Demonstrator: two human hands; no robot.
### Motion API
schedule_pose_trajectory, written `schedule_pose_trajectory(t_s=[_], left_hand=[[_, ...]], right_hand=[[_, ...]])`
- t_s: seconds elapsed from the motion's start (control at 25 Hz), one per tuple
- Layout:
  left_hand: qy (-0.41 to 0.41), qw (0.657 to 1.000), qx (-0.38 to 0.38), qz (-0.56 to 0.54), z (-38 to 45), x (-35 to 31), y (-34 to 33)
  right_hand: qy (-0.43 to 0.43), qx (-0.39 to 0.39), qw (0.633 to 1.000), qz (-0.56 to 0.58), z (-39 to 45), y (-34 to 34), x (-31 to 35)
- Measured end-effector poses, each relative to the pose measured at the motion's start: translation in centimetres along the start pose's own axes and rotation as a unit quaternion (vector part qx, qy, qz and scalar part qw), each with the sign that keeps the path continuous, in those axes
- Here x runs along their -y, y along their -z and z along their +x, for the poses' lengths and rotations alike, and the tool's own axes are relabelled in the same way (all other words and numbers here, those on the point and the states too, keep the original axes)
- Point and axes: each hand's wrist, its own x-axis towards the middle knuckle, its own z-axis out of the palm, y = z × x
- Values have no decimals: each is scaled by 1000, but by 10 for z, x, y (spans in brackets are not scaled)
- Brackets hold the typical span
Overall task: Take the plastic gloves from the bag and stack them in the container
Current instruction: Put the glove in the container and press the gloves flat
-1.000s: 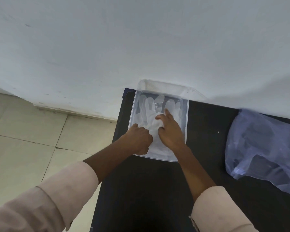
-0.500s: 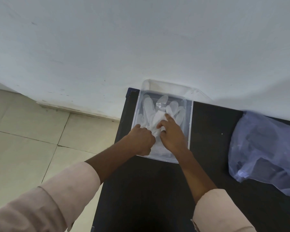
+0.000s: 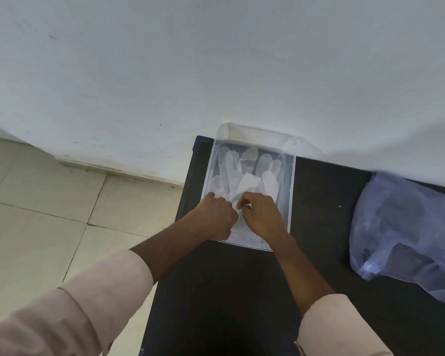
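A clear plastic container (image 3: 290,181) sits at the back left of the black table, against the wall. Thin translucent white plastic gloves (image 3: 244,173) lie flat in it, fingers pointing toward the wall. My left hand (image 3: 216,217) is closed into a fist on the glove's near left part. My right hand (image 3: 262,214) sits right beside it, fingers curled and pinching the glove's cuff area. A folded white patch shows on the glove just beyond my hands. The bluish translucent bag (image 3: 406,235) lies crumpled at the right.
The black table (image 3: 319,206) ends at its left edge beside the container, with a beige tiled floor (image 3: 49,206) below. A white wall (image 3: 216,60) rises right behind the container. My light pink sleeves fill the near foreground.
My right hand has drawn back from the glove's palm toward its cuff and curled its fingers. My left hand stays at the glove's near left edge. The view shifted slightly.
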Motion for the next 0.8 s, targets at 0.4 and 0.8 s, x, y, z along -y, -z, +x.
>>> schedule_pose_trajectory(t_s=[0.4,0.8], left_hand=[[-3,1000,-13,-11,1,0,-4],[-3,1000,-10,-8,1,1,-7]], right_hand=[[48,-87,995,-9,13,4,-4],[34,-25,999,-25,49,35,8]])
